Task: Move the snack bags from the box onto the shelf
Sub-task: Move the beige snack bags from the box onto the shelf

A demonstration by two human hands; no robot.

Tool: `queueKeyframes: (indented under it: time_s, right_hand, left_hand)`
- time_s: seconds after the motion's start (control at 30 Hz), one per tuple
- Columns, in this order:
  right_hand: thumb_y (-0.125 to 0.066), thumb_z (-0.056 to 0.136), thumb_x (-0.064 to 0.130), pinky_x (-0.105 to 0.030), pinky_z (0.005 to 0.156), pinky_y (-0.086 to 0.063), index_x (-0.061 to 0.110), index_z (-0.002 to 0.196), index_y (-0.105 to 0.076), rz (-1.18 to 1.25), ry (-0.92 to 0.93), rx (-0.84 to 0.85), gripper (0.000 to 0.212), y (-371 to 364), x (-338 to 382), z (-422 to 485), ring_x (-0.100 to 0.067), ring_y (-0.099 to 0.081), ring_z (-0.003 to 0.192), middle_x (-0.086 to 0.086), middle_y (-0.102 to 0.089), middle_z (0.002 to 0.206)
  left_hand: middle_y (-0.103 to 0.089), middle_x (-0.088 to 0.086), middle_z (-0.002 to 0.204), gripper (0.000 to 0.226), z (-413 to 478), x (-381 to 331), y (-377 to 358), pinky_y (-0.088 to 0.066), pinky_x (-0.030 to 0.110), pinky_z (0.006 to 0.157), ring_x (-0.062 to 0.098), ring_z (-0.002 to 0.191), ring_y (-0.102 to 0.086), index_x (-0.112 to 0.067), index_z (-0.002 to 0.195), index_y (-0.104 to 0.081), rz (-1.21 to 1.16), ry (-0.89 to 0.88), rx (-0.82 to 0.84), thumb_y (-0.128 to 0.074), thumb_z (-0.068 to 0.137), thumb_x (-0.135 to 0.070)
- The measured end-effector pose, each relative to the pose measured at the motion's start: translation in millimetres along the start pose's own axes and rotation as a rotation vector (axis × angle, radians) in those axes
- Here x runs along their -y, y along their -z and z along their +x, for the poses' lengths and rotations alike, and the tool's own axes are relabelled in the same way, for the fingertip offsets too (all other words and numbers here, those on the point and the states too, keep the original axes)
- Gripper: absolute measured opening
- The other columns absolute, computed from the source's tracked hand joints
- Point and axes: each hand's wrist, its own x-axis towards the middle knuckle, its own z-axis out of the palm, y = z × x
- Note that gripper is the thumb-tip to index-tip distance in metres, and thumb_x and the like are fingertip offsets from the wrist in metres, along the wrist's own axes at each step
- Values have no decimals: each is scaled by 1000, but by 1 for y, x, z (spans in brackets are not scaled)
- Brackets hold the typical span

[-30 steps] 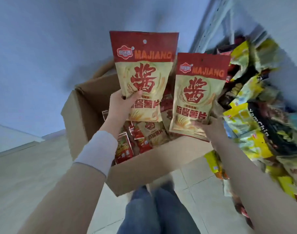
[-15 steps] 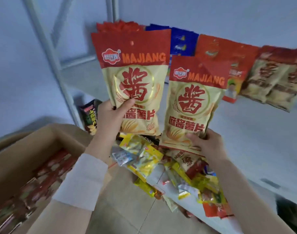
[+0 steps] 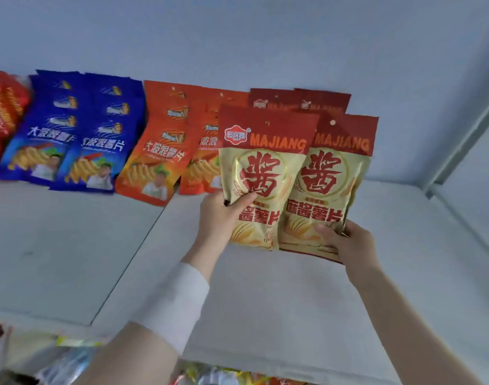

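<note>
My left hand (image 3: 219, 218) grips a red-and-cream MAJIANG snack bag (image 3: 265, 173) by its lower left edge. My right hand (image 3: 346, 241) grips a second identical MAJIANG bag (image 3: 336, 176) at its bottom right corner. Both bags are upright, side by side, the left one overlapping the right, held over the white shelf (image 3: 279, 301) near its back. Directly behind them more MAJIANG bags (image 3: 299, 102) lean against the wall. The box is out of view.
Orange snack bags (image 3: 160, 151), blue snack bags (image 3: 71, 134) and red bags (image 3: 1, 112) stand in rows along the shelf's back wall to the left. A shelf post (image 3: 465, 145) rises at the right. Mixed packets (image 3: 57, 365) show on the level below.
The view has swung from the box up to the shelf. Both hands carried the two MAJIANG bags up and forward to the row of matching bags at the back.
</note>
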Motion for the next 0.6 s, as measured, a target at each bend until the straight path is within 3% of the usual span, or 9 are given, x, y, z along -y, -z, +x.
queueKeyframes:
  time_s: [0.1,0.17,0.23,0.33,0.47,0.6]
  right_hand:
    - [-75,76,13,-19,61,-54,17,78,-68,15,-31,-12,8,2,-2,56,-13,-66,68,0,-70,75]
    - [-75,75,13,-27,69,-54,18,77,-69,25,-47,-21,9,1,-2,92,-17,-66,72,0,-71,76]
    - [-76,75,13,-25,67,-53,19,76,-68,29,-39,-28,10,-1,-2,127,-15,-64,70,2,-70,73]
    - [-76,75,15,-25,68,-52,22,77,-68,40,-32,-38,10,-5,-8,172,-13,-63,70,2,-70,75]
    - [-76,75,16,-17,62,-52,22,78,-68,70,-42,-13,11,-12,-20,213,-11,-63,68,2,-69,75]
    - [-73,78,17,-13,60,-50,25,80,-67,81,-49,18,10,-16,-33,234,-6,-64,68,7,-70,75]
  left_hand:
    - [-66,1,101,13,55,19,-40,-53,19,75,11,88,-64,-22,91,-68,54,-10,-9,-73,80,-28]
    - [-64,-3,92,20,88,21,-60,-49,8,66,5,82,-61,-15,94,-69,82,-12,-26,-72,80,-29]
    - [-61,-9,78,20,118,26,-77,-43,2,59,0,73,-58,-8,94,-68,111,-6,-37,-69,83,-25]
    - [-57,-15,73,9,152,39,-97,-38,-4,56,-5,67,-53,-15,87,-63,136,-6,-37,-67,85,-22]
    - [-63,-12,80,10,187,60,-117,-47,5,60,-8,69,-62,-18,90,-64,75,26,-53,-70,82,-17]
    - [-67,-3,87,14,200,78,-133,-50,17,68,3,79,-62,-14,91,-64,94,44,-153,-71,82,-21]
